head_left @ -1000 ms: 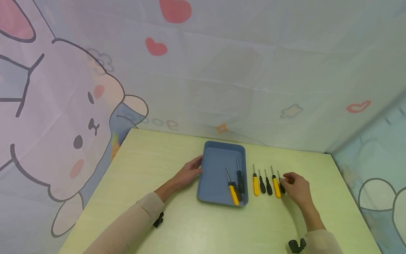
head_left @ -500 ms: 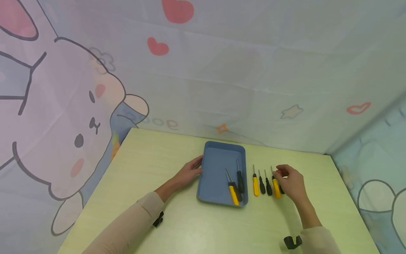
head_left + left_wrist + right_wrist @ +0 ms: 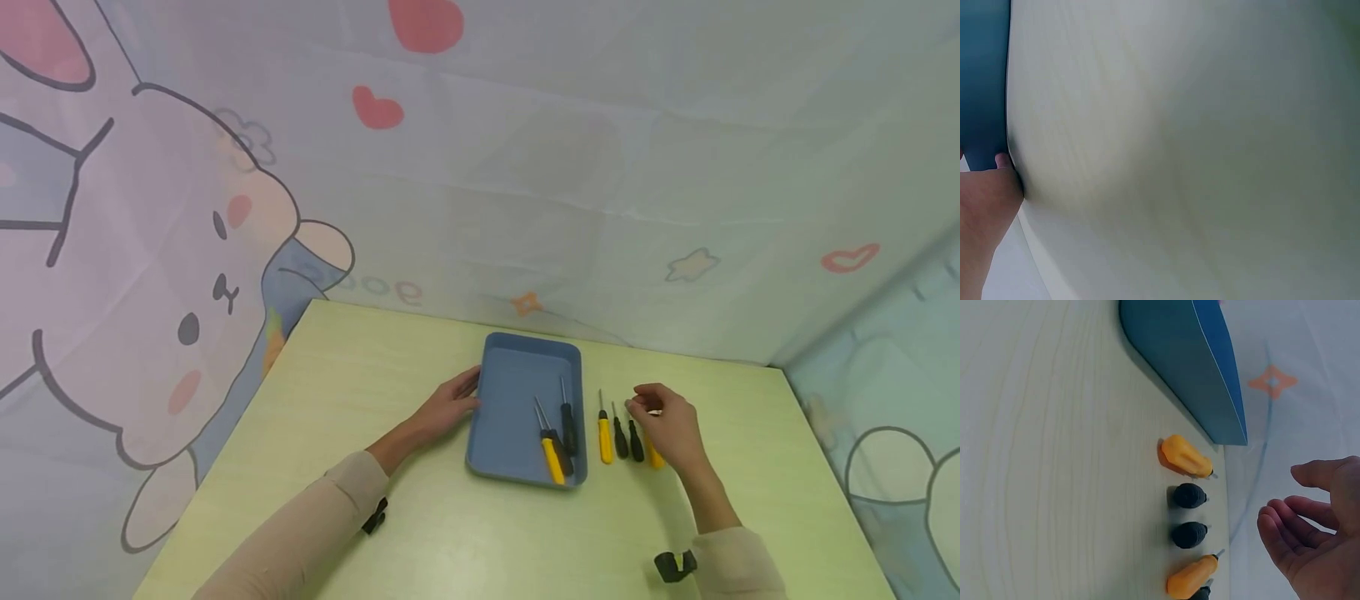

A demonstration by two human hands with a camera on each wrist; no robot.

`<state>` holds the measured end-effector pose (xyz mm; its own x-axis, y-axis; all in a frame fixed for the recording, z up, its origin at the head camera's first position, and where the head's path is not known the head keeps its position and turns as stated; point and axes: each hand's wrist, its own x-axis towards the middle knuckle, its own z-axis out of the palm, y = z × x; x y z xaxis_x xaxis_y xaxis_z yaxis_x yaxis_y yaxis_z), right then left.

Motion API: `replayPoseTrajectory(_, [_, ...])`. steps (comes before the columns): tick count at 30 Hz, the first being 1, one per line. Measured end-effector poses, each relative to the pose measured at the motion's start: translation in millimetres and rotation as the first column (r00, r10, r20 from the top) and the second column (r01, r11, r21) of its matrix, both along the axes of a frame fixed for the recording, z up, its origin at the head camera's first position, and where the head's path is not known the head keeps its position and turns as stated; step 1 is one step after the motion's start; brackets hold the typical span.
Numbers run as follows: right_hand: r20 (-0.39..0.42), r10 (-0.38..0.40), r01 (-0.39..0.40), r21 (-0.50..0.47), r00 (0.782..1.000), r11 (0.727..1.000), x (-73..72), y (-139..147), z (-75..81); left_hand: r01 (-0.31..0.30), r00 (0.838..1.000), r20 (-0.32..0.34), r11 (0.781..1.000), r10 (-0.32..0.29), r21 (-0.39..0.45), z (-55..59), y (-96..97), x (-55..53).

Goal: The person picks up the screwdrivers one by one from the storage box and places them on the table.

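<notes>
In the head view my left hand [image 3: 446, 408] touches the left side of a blue tray [image 3: 501, 400], fingertips right at its rim. Inside the tray lie a yellow-handled screwdriver [image 3: 553, 460] and two dark-handled ones. To its right is a row of several screwdrivers: a yellow one [image 3: 605, 438], a black one [image 3: 620, 439], another black one [image 3: 636, 443] and a second yellow one [image 3: 655, 454]. Over the row's right part hovers my right hand [image 3: 672, 427], holding nothing, thumb and fingers apart. It hides the last black screwdriver [image 3: 1201, 593], which the right wrist view shows in part.
The pale wooden table [image 3: 450, 542] ends at the back against a printed cloth wall [image 3: 562, 208]. Its tray stands near that back edge. A black wrist mount [image 3: 675, 567] sits by the right sleeve, and another [image 3: 375, 517] under the left one.
My right hand has moved left along the row, from the rightmost black screwdriver to over the black one near the middle. The left hand, tray and screwdrivers have stayed put.
</notes>
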<state>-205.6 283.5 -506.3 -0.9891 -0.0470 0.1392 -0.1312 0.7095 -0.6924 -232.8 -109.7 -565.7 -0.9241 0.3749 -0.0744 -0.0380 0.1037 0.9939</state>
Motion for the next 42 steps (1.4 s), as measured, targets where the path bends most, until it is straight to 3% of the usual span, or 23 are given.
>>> replayPoseTrajectory(18, [-0.019,0.043,-0.044,-0.072,0.999,0.996,-6.7,-30.3,-1.0,0.010,1.000,-0.002,1.000,-0.010,-0.005,5.8,-0.7,3.2])
replayPoseTrajectory(31, [0.020,0.057,-0.054,-0.127,0.998,0.990,-8.1,-45.9,-0.3,0.011,1.000,0.001,1.000,-0.011,-0.009,3.3,-0.4,0.8])
replayPoseTrajectory(42, [0.039,0.097,-0.090,-0.134,0.995,0.987,-10.5,-49.9,-9.1,0.001,1.000,-0.004,1.000,-0.001,-0.005,5.9,0.2,3.6])
